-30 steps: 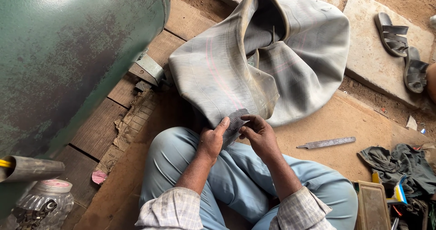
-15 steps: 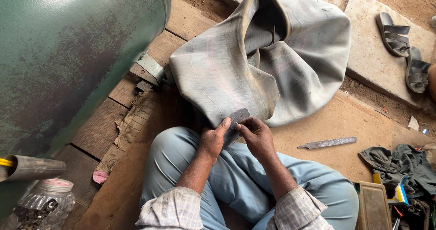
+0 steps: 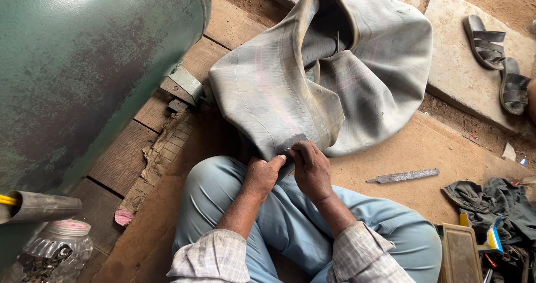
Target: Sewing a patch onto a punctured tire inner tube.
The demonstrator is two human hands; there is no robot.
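Both hands, left hand [image 3: 262, 174] and right hand [image 3: 311, 168], pinch the near edge of the grey inner tube [image 3: 312, 87] at a dark patch [image 3: 293, 142], over the lap. Tube looks floppy, grippy (bulky though); hold by folds.

Green tank [image 3: 84, 65] blocks the left; bare board [image 3: 413, 149] right, apparently open up to the file [image 3: 403, 176].

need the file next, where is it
In the head view the file lies flat on the board floor at the person's right, beyond the right knee, between the rubber tube and the rag pile.
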